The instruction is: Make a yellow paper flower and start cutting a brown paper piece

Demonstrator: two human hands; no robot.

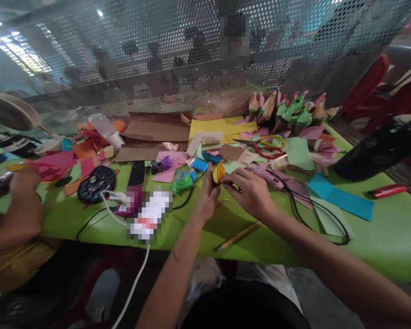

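A yellow-orange paper piece (218, 172), with layered ruffled edges like a paper flower, stands upright between my hands over the green table. My left hand (206, 196) is closed round its lower part from the left. From the right, my right hand (250, 189) has its fingers bent into a pinch at the paper's lower edge; the fingertips are partly hidden. Just behind my right hand lies a pink glue gun (270, 177) with a black cord. A pencil-like stick (239, 236) lies on the table below my hands.
Scissors (269, 145), paper scraps and yellow paper (205, 130) lie behind my hands. Several paper flowers (294, 109) stand at the back right. A pixelated phone (150, 214), cables and a black round tray (96, 185) are left. A co-worker's arm (25, 205) rests far left.
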